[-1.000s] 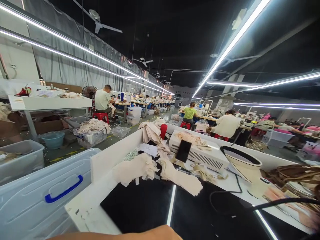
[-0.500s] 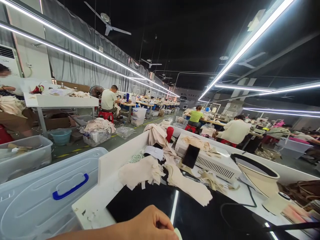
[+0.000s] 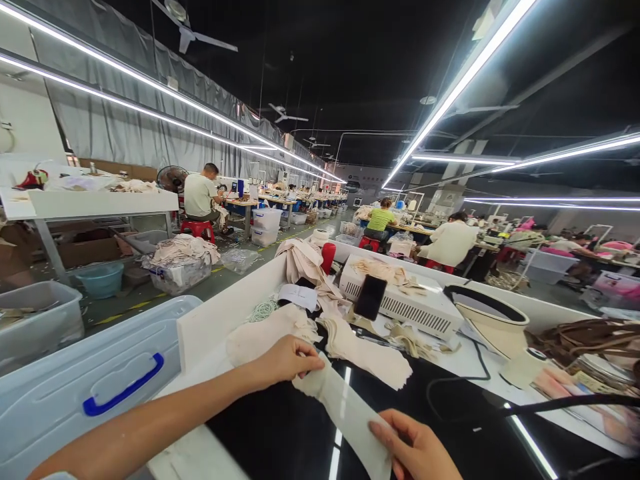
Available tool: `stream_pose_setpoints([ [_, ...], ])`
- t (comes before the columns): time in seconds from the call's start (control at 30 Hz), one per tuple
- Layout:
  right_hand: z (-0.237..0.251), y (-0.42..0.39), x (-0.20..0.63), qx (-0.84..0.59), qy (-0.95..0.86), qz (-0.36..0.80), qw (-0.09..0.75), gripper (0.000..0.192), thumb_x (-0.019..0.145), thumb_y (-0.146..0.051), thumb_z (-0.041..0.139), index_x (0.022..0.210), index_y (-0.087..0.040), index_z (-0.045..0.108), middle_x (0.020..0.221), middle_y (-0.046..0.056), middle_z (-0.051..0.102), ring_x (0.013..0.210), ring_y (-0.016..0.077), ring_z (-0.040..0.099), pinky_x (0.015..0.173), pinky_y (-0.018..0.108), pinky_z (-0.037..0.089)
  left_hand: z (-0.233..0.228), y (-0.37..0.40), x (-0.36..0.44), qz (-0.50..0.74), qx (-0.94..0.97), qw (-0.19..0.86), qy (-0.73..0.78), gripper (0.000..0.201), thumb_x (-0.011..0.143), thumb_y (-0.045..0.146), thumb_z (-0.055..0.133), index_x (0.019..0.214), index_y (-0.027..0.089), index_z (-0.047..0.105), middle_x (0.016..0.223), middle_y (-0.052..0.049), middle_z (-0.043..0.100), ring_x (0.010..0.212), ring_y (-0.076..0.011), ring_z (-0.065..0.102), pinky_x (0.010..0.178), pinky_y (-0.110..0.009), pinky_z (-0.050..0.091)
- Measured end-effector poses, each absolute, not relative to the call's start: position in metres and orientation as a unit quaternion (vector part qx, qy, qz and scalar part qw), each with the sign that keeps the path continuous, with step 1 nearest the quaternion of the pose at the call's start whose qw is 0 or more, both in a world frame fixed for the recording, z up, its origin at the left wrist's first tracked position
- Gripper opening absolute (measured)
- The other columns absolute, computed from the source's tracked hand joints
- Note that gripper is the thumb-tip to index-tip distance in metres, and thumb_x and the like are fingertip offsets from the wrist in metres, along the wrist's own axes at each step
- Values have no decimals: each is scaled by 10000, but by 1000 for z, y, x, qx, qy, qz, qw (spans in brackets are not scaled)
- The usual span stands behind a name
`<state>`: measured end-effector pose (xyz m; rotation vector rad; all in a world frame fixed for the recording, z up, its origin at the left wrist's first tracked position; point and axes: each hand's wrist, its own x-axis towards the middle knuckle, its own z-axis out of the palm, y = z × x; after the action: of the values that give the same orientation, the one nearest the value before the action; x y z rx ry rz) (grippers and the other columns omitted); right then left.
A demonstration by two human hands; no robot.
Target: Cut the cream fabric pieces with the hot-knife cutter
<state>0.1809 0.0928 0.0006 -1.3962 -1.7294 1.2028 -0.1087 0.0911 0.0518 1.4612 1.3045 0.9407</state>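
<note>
A white box machine (image 3: 400,308) stood at my table's far edge, a dark phone (image 3: 370,297) leaning on it. A clear bin (image 3: 75,393) with a blue handle sat off the table's left edge.

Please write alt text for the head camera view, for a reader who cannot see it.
Two bare hands hold a cream fabric strip over a glossy black worktable: left hand pinches its far end, right hand its near end. Behind lie cream fabric piles and seated workers.
</note>
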Motion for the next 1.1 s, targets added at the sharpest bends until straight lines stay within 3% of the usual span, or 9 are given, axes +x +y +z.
stream_pose_setpoints([
  [0.1,6,125,185,-548,-639,398,365,490,832,-665,658,924,-192,741,515,-36,651,386,153,606,450,252,490,68,129,-102,402,614,433,523,483,810,604,772,851,123,742,623,0,617,542,-115,528,493,-215,378],
  [0.2,16,160,194,-558,-626,317,443,632,859,-711,571,1137,-168,734,905,87,819,763,264,799,742,353,643,81,169,-87,433,638,387,507,376,889,494,731,956,124,742,821,-52,720,729,-159,664,641,-242,512],
  [0.3,16,190,203,-559,-632,224,488,618,903,-680,517,1174,-174,744,1236,143,780,1092,327,766,1019,457,584,77,197,-75,444,666,334,498,263,955,387,688,1004,133,738,972,-68,744,899,-185,699,816,-293,559],
  [0.4,1,207,209,-539,-678,162,473,509,920,-594,530,1111,-195,781,1296,124,768,1253,342,693,1150,513,491,56,205,-73,410,703,288,504,233,1005,366,684,1004,136,715,998,-54,728,959,-207,698,903,-381,570],
  [0.63,-52,220,220,-485,-790,107,360,394,941,-353,483,1096,-216,819,1254,86,799,1194,301,745,1091,479,571,13,196,-78,296,771,225,517,172,1022,307,685,1066,145,722,1130,-71,739,1095,-236,697,1038,-469,536],
  [0.8,-67,222,229,-483,-817,58,309,563,874,-132,351,1255,-100,765,1368,191,723,1260,356,707,1115,559,545,24,179,-84,288,782,203,515,233,1010,197,611,1179,211,770,1332,-38,734,1279,-241,645,1140,-341,453],
  [0.93,-65,202,232,-473,-831,27,290,555,925,-144,339,1317,-120,732,1438,189,674,1312,373,672,1119,572,542,45,163,-124,307,756,165,554,264,1036,224,570,1232,227,748,1328,-32,725,1254,-225,647,1142,-346,453],
  [1.0,-64,190,234,-450,-847,10,282,497,975,-198,381,1326,-189,733,1447,144,679,1292,344,691,1084,517,584,50,157,-153,308,729,139,595,245,1069,240,535,1198,199,740,1284,-72,722,1228,-238,644,1135,-408,466],
  [1.1,-67,173,234,-382,-883,-12,274,404,1014,-277,485,1330,-259,736,1436,119,696,1259,311,720,992,407,643,43,149,-188,286,691,116,654,267,1046,365,652,1214,159,684,1258,-98,685,1149,-254,668,1024,-487,553],
])
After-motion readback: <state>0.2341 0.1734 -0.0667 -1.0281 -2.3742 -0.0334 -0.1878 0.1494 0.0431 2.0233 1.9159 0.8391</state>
